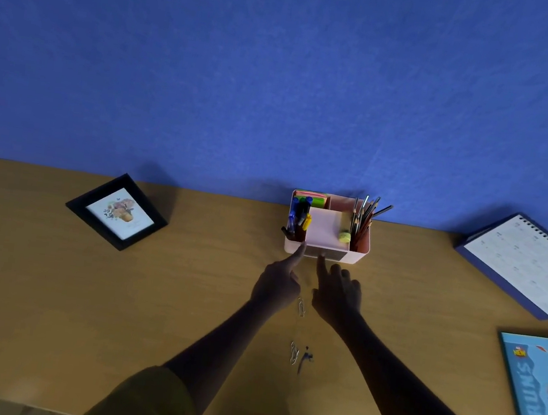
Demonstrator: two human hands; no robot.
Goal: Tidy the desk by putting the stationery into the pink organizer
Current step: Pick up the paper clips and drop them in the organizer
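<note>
The pink organizer (360,252) stands at the back of the desk against the blue wall. It holds pens (299,217) on its left, pencils (365,215) on its right, sticky notes (311,198) at the back and a yellow-green eraser (344,237) in the middle. My left hand (277,283) points a finger at the organizer's front left corner. My right hand (336,291) points a finger at its front face. Neither hand holds anything. Loose paper clips (301,307) lie between my wrists, with more clips (294,352) and a small dark clip (305,357) nearer to me.
A black picture frame (117,210) lies at the back left. A spiral desk calendar (528,262) sits at the back right, and a light blue book (543,395) lies at the right edge. The wooden desk (81,304) reaches to the wall.
</note>
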